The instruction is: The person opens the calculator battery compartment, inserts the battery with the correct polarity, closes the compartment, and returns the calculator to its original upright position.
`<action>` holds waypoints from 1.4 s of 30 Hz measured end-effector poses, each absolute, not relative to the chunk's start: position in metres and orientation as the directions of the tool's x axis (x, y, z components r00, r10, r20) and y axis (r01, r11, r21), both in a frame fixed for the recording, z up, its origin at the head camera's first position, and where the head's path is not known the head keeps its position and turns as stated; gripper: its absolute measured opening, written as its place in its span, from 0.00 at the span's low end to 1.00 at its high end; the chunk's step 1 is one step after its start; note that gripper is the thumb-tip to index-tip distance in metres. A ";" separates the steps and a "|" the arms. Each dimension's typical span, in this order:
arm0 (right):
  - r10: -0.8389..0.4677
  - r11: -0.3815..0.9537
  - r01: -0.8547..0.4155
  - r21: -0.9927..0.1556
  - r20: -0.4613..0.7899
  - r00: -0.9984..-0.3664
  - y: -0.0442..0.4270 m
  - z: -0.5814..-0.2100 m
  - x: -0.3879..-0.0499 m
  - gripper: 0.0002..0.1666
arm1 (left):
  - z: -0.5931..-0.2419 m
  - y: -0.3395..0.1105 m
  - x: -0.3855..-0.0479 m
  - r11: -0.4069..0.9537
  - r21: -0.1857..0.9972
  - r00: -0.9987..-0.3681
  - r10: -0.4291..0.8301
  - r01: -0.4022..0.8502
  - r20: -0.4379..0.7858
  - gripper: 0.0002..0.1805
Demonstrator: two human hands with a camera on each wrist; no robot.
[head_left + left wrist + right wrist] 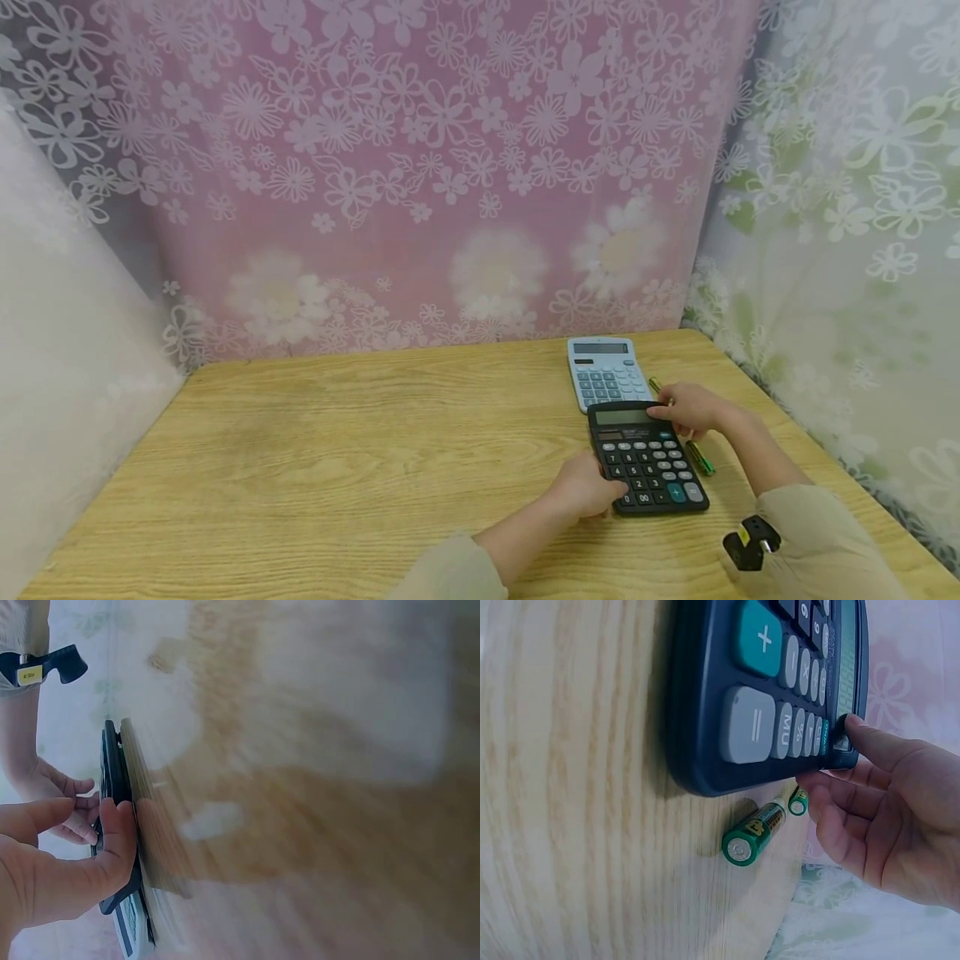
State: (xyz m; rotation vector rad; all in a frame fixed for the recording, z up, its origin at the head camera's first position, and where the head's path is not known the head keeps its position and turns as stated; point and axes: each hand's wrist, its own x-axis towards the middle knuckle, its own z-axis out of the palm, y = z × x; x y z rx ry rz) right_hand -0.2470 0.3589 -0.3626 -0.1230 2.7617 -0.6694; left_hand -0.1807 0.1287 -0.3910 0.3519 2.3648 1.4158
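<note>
A black calculator (648, 458) is held by both hands above the wooden table, its keys facing up. My left hand (585, 486) grips its lower left edge, the thumb over the bottom keys. At the upper right corner, my right hand (693, 410) pinches it with the thumb beside the display and fingers underneath, as the right wrist view also shows. Behind it lies a light blue calculator (606, 371), its lower part covered by the black one. Green batteries (754, 834) lie on the table to the right, near my right hand.
The wooden table (337, 450) extends to the left and front. A pink flowered curtain (450, 167) hangs along its back edge, with pale flowered curtains at both sides. A black wrist device (751, 543) is on my right sleeve.
</note>
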 end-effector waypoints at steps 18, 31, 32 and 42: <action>-0.130 0.851 0.050 -0.522 -0.302 -0.944 0.364 -0.363 -0.245 0.17 | -0.390 0.129 -0.184 0.383 0.911 -0.890 0.347 -0.152 -0.295 0.08; -0.143 0.829 0.055 -0.556 -0.307 -0.941 0.366 -0.357 -0.241 0.12 | -0.388 0.125 -0.185 0.332 0.920 -0.887 0.332 -0.210 -0.322 0.14; -0.146 0.825 0.056 -0.562 -0.309 -0.940 0.367 -0.357 -0.240 0.12 | -0.388 0.125 -0.185 0.323 0.921 -0.886 0.332 -0.216 -0.324 0.15; -0.205 0.799 -0.002 -0.601 -0.269 -0.941 0.369 -0.349 -0.238 0.13 | -0.395 0.121 -0.191 0.274 0.945 -0.902 0.339 -0.178 -0.268 0.08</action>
